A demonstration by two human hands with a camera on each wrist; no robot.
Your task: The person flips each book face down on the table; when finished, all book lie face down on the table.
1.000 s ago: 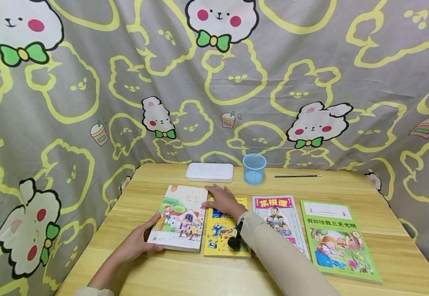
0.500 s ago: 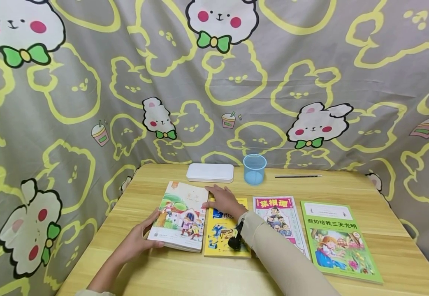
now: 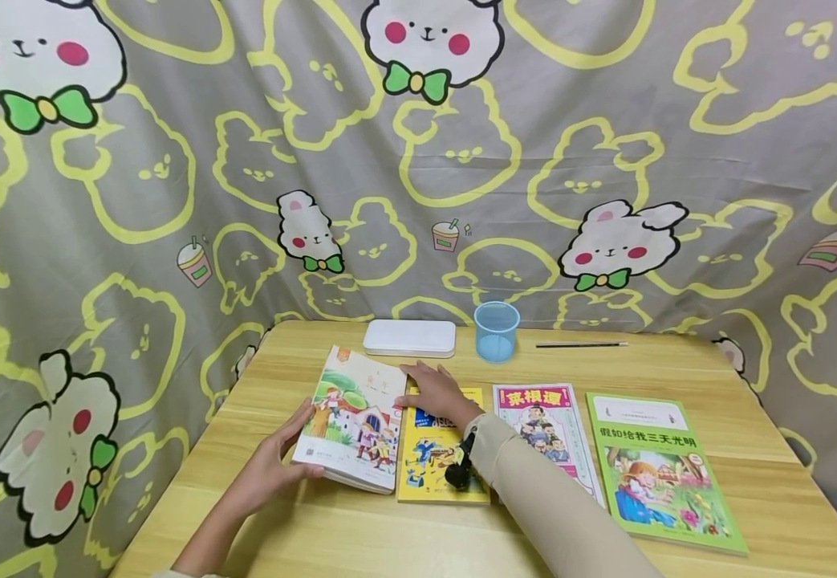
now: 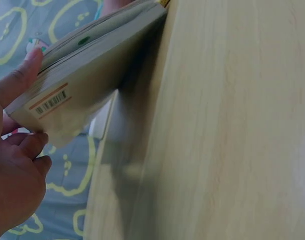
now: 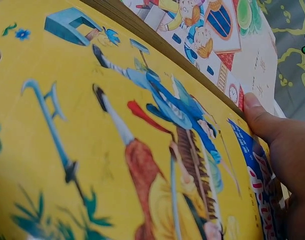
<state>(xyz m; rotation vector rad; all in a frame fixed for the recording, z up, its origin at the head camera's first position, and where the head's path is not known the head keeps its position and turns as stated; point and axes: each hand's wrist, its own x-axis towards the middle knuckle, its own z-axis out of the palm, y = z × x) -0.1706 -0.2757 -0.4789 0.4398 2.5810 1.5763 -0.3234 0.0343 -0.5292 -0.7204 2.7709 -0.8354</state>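
Tilted over the table's left part is a thick white storybook, its left side raised and its right edge low. My left hand grips that raised side; in the left wrist view the thumb lies along the page edges and the fingers curl under the barcoded back cover. A gap parts the pages there. My right hand holds the storybook's upper right corner, thumb against its edge in the right wrist view, other fingers mostly hidden. Beneath that hand lies a yellow book, partly covered by hand and wrist camera.
Right of the yellow book lie a pink-and-white book, partly behind the sleeve, and a green book. At the back stand a white case and a blue mesh cup, beside a thin dark pencil-like stick. A patterned curtain surrounds the table.
The storybook's left side has risen, tilting its cover further toward the right. My left hand has shifted slightly up and right with it; the right hand has stayed in place.
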